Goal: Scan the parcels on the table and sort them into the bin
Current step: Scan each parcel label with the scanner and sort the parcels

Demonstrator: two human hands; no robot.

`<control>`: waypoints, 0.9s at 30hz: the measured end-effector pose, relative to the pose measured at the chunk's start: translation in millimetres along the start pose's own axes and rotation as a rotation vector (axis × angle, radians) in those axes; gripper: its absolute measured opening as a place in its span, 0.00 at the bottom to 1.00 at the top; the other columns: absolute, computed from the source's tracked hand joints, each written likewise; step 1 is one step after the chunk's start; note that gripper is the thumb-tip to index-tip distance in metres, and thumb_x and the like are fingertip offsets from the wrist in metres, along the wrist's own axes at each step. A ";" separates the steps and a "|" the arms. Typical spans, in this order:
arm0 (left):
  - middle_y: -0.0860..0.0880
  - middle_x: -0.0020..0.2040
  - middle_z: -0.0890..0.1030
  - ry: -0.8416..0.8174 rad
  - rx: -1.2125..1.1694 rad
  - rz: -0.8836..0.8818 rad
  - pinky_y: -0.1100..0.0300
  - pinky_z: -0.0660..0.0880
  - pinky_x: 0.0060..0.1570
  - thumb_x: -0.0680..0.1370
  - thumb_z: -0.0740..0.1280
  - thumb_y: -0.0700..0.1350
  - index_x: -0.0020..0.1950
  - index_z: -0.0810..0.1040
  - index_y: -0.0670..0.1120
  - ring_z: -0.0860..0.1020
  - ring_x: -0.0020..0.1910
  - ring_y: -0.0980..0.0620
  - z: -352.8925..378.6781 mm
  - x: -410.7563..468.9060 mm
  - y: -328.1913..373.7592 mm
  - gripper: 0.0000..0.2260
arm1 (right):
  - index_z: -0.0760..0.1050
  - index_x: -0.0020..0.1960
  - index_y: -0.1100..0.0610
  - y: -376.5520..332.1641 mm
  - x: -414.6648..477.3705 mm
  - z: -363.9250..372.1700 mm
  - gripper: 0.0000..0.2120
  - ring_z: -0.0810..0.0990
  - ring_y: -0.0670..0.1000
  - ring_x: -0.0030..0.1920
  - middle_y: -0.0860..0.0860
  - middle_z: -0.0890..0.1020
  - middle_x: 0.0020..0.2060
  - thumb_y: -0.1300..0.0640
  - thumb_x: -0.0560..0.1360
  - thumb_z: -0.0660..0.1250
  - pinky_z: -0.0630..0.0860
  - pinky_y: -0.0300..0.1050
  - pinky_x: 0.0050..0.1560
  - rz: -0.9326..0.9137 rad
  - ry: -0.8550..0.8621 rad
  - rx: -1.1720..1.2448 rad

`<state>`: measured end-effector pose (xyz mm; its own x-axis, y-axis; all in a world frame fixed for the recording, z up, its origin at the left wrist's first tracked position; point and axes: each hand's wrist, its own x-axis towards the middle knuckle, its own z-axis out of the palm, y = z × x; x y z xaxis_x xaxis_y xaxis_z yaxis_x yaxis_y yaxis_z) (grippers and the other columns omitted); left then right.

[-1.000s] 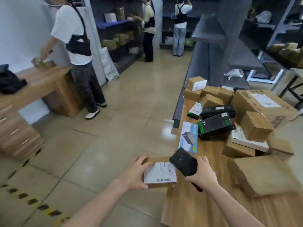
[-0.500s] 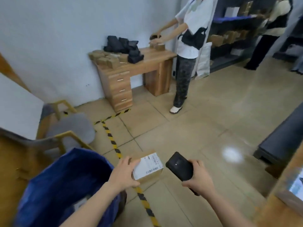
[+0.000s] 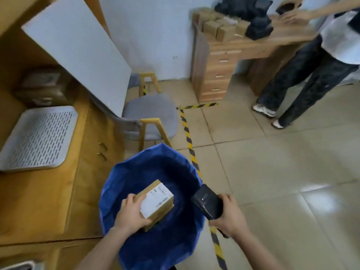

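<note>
So the left hand (image 3: 130, 213) has its fingers wrapped round the near end of a small cardboard parcel (image 3: 156, 203), thumb side up on the box, white shipping label facing the ceiling. The parcel is held right over the mouth of the blue bin (image 3: 124, 172), inside the line of the rim and not touching the sides as far as I can see. The right hand (image 3: 230, 218) is clamped around a black handheld scanner (image 3: 207, 204), which sits just past the bin's right edge, above the yellow-and-black floor tape (image 3: 188, 137). Behind the bin there's a grey-cushioned wooden chair (image 3: 153, 114) with a big white board (image 3: 78, 49) leaning over it, and a perforated metal tray (image 3: 37, 137) on the wooden counter to the left. Over at the far wall, a wooden desk (image 3: 216, 71) with drawers is stacked with little cardboard boxes (image 3: 213, 26) and black packages (image 3: 259, 29), and another person (image 3: 303, 78) in dark trousers stands there reaching across it.
</note>
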<state>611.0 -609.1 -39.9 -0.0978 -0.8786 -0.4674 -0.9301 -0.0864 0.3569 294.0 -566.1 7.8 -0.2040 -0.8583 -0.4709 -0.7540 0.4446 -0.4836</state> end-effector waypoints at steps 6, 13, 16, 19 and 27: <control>0.50 0.66 0.61 0.001 -0.035 -0.103 0.58 0.73 0.54 0.65 0.73 0.60 0.75 0.60 0.53 0.61 0.65 0.49 24.8 48.9 -44.8 0.43 | 0.69 0.65 0.52 -27.6 50.1 66.2 0.42 0.75 0.49 0.52 0.44 0.67 0.55 0.49 0.50 0.71 0.76 0.47 0.52 0.033 -0.124 0.059; 0.49 0.65 0.61 -0.024 -0.048 -0.118 0.57 0.75 0.53 0.66 0.75 0.57 0.73 0.61 0.52 0.61 0.65 0.48 62.0 118.6 -57.8 0.40 | 0.68 0.63 0.51 -45.5 99.1 118.1 0.38 0.74 0.48 0.50 0.44 0.66 0.55 0.52 0.54 0.74 0.75 0.46 0.51 0.122 -0.111 0.112; 0.49 0.65 0.60 -0.026 -0.076 -0.115 0.55 0.75 0.56 0.66 0.75 0.58 0.72 0.61 0.53 0.61 0.65 0.47 78.2 149.3 -55.6 0.39 | 0.69 0.63 0.49 -44.5 115.9 133.3 0.38 0.74 0.46 0.50 0.42 0.65 0.56 0.53 0.55 0.76 0.75 0.48 0.52 0.176 -0.077 0.171; 0.48 0.65 0.59 -0.002 -0.137 -0.125 0.51 0.72 0.61 0.66 0.75 0.58 0.72 0.61 0.53 0.61 0.64 0.46 95.8 174.9 -49.5 0.39 | 0.69 0.64 0.49 -36.8 132.0 143.5 0.36 0.73 0.46 0.50 0.42 0.65 0.56 0.54 0.57 0.77 0.74 0.46 0.52 0.206 -0.049 0.176; 0.45 0.77 0.32 -0.245 -0.133 -0.141 0.42 0.58 0.73 0.68 0.76 0.59 0.78 0.43 0.60 0.42 0.77 0.38 128.4 203.3 -44.3 0.51 | 0.68 0.67 0.51 -21.9 149.1 157.9 0.41 0.73 0.47 0.53 0.43 0.66 0.58 0.51 0.56 0.76 0.75 0.46 0.53 0.218 -0.089 0.125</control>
<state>586.8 -723.6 -254.6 -0.0688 -0.7160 -0.6947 -0.8875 -0.2741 0.3704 378.8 -663.3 -168.3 -0.2933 -0.7155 -0.6341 -0.6138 0.6494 -0.4489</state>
